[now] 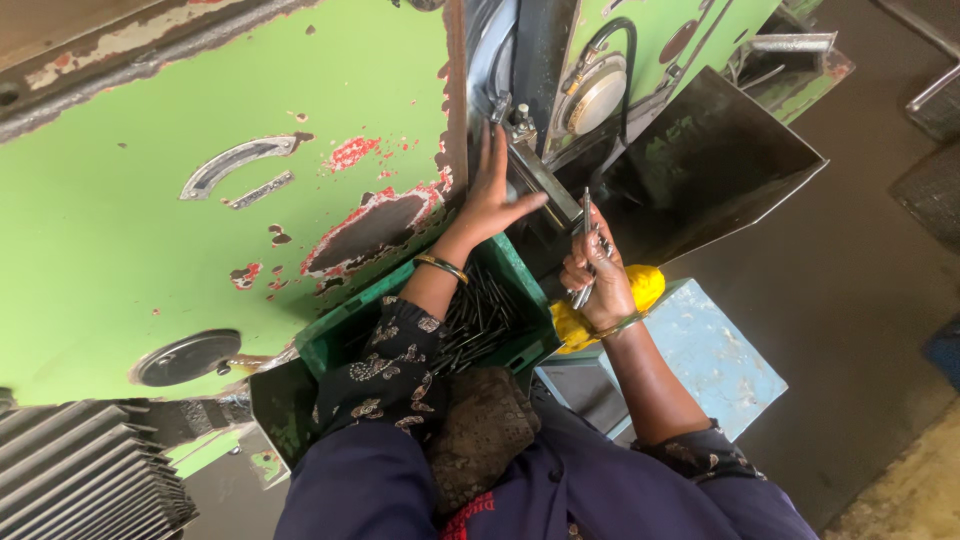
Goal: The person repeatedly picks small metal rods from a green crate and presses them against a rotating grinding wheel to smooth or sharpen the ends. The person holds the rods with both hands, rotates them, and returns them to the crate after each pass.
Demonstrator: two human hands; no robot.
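Note:
My left hand (492,195) is raised with fingers spread, flat against the green machine (150,200) beside a metal bracket (540,180). It holds nothing. My right hand (598,272) is closed around a bundle of thin metal rods (585,245) that stick up and down out of the fist, close to the machine's dark opening. Below my left forearm a green plastic crate (515,270) holds several dark rods (480,320). Both wrists carry bangles.
A dark sheet-metal chute (710,160) slopes out to the right of the machine. A yellow cloth (645,285) lies on a pale blue stool (715,360) under my right hand. Grey ribbed metal (80,470) sits at lower left. Concrete floor (860,280) spreads right.

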